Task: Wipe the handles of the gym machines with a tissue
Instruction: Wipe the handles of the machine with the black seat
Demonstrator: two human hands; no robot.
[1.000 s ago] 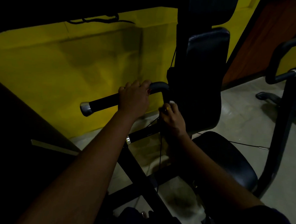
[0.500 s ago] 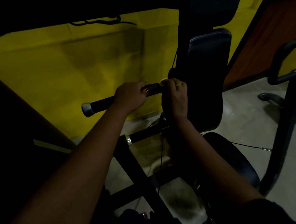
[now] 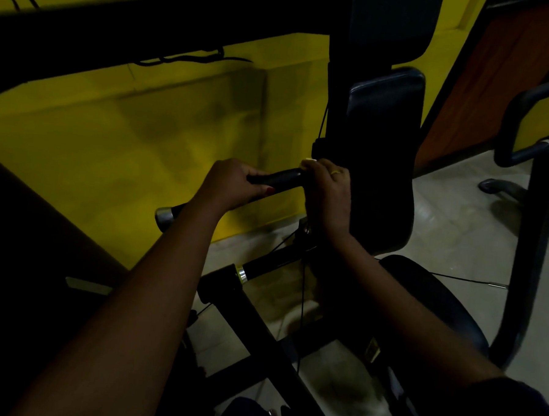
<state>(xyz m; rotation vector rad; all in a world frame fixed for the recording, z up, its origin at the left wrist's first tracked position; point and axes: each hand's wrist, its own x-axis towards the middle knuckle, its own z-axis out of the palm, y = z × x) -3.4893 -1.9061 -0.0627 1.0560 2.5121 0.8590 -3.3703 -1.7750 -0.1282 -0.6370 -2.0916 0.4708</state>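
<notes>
A black padded machine handle with a chrome end cap sticks out to the left of the seat back. My left hand grips the handle around its middle. My right hand is curled round the handle's inner bend beside the seat back, with a small pale bit of tissue showing above its fingers. Most of the tissue is hidden inside that hand.
The black seat back and round seat pad stand right of my hands. Black frame bars cross below my arms. A yellow wall is behind, and another machine's handle stands at the far right on a grey floor.
My right hand rose from the lower frame bar up to the handle's inner bend. My left hand stayed gripping the handle and slid slightly outward.
</notes>
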